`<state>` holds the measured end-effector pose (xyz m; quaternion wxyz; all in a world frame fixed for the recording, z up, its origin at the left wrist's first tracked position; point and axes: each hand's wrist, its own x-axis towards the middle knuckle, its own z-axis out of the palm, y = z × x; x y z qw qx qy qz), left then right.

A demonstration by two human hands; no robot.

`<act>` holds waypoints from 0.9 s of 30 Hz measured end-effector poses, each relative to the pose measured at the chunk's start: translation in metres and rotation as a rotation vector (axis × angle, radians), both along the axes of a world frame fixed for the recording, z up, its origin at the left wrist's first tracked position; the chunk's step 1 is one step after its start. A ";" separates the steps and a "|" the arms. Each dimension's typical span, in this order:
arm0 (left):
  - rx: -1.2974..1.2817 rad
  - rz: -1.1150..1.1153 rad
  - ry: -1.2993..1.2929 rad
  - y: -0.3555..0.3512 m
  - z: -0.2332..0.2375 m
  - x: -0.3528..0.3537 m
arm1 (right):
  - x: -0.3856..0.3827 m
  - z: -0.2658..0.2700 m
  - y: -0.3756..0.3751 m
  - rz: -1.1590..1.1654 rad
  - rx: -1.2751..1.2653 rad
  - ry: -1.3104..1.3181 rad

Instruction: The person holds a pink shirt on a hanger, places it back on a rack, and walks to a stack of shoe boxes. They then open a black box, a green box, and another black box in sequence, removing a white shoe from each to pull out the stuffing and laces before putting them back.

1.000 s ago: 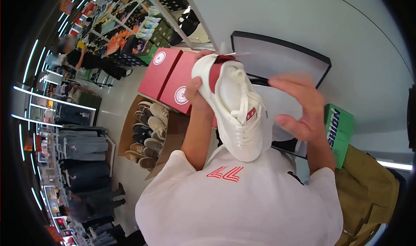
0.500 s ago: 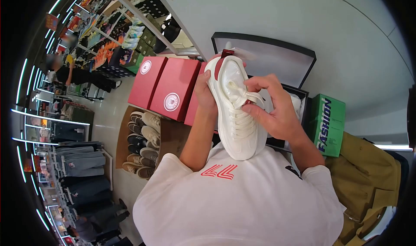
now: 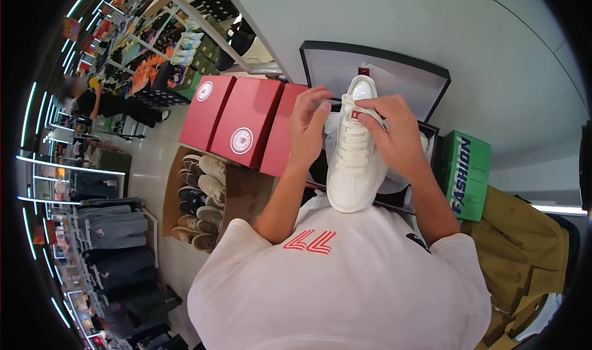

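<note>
A white lace-up sneaker (image 3: pixel 353 156) with a small red tag on its tongue stands toe toward my shirt, over an open shoebox (image 3: pixel 376 78) with white paper inside. My right hand (image 3: pixel 394 131) is at the sneaker's collar and upper laces, its thumb and index finger closed on the tongue. To the left of the shoe my left hand (image 3: pixel 309 125) is raised off it, its fingers apart and curved, holding nothing. Part of the box is hidden behind the shoe and my hands.
Red shoeboxes (image 3: pixel 250 125) stand left of the open box, beside a cardboard carton (image 3: pixel 237 193) of several shoes. At right are a green box (image 3: pixel 467 176) and an olive garment (image 3: pixel 518 245). A person (image 3: pixel 114 108) stands far left near shelves.
My left hand has let go of the sneaker's heel and moved off it. The sneaker has shifted lower over the box and turned more upright, with my right hand still at its tongue.
</note>
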<state>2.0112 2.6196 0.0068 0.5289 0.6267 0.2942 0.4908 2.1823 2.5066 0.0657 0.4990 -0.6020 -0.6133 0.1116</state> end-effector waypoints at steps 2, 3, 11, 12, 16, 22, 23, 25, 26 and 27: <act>0.071 -0.157 0.055 -0.005 0.006 0.000 | 0.003 -0.002 0.000 -0.010 -0.001 -0.030; 0.069 -0.159 0.055 -0.007 0.009 0.002 | 0.004 -0.001 -0.001 0.007 -0.004 0.006; 0.260 -0.233 0.241 -0.015 0.024 0.014 | 0.027 0.001 -0.006 0.040 -0.044 0.158; 0.259 -0.238 0.241 -0.015 0.024 0.014 | 0.032 0.003 -0.005 0.036 -0.084 0.320; 0.276 -0.221 0.273 -0.021 0.033 0.015 | 0.055 0.027 0.001 0.264 -0.005 0.648; 0.364 -0.214 0.249 -0.024 0.034 0.018 | 0.068 0.048 0.015 0.251 0.328 0.747; 0.383 -0.227 0.255 -0.022 0.034 0.019 | 0.081 0.049 0.015 0.249 0.331 0.742; 0.411 -0.229 0.265 -0.018 0.030 0.018 | 0.111 0.055 0.010 0.255 0.658 1.101; 0.431 -0.229 0.283 -0.020 0.028 0.015 | 0.111 0.061 0.007 0.252 0.648 1.101; 0.425 -0.232 0.285 -0.020 0.027 0.013 | 0.109 0.068 0.005 0.332 0.656 0.988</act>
